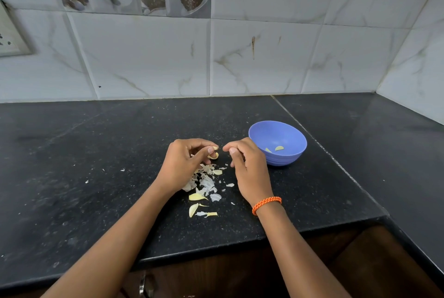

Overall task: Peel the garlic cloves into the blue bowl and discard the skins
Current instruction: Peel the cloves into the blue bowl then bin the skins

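Left hand [186, 162] fingers curled, thumb and forefinger pinching, right hand [245, 163] fingers curled, fingertips nearly meeting, forearms converging

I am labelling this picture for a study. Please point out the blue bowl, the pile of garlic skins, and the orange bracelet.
blue bowl [286, 159]: head view, on its outer wall at the front.
pile of garlic skins [207, 183]: head view, on a white skin in the middle of the pile.
orange bracelet [266, 203]: head view, on the band at the right wrist.
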A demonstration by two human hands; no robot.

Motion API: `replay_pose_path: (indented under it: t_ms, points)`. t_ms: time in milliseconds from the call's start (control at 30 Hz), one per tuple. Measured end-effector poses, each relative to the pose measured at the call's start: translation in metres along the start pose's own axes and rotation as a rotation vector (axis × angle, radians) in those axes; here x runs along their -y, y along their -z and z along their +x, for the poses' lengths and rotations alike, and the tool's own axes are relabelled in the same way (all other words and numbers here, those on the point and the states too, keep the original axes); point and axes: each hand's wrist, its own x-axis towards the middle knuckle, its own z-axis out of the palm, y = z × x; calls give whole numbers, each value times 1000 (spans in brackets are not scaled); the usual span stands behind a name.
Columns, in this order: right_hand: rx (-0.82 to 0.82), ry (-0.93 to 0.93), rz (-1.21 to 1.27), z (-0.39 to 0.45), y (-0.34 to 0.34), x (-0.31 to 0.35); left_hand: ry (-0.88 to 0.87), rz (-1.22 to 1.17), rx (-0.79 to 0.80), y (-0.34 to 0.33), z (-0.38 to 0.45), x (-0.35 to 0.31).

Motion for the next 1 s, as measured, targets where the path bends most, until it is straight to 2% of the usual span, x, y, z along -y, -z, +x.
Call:
replay_pose_path:
  t_ms: [267, 367, 467, 800, 1000]
  points:
    - [-22, 33, 8, 1, 4, 5, -59, 135, 9, -2, 0, -2]
    - [10, 93, 36, 0, 3, 8, -72, 139, 17, -1, -1, -3]
    - [39, 165, -44, -2, 1, 9, -78, 107, 15, -1, -1, -3]
    - [27, 108, 46, -2, 0, 7, -27, -63, 7, -3, -1, -8]
    - [-22, 45, 120, -1, 3, 7, -18, -121, 59, -4, -2, -10]
